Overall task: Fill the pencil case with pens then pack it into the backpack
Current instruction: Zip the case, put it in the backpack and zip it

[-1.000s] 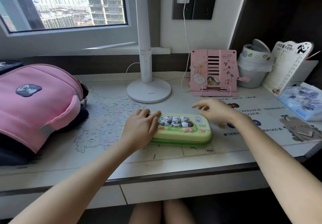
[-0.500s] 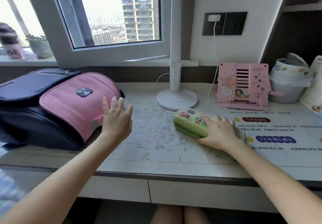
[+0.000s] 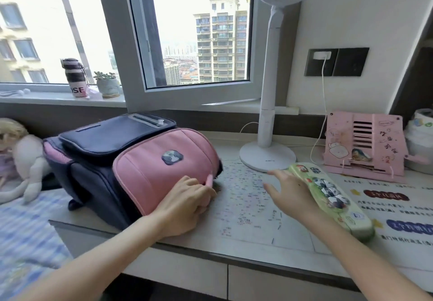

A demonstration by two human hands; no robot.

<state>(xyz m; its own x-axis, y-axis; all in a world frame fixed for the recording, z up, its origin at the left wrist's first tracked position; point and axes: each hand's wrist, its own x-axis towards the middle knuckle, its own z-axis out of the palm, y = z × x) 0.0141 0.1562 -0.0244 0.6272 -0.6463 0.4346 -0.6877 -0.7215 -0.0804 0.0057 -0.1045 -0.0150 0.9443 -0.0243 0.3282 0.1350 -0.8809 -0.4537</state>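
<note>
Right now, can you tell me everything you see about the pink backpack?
The backpack lies on its back at the left end of the desk, left of the lamp. Its padded front flap is pink with a small animal patch. The body and top pocket are navy fabric. The left hand pinches a pink pull tab at the flap's edge.
</note>
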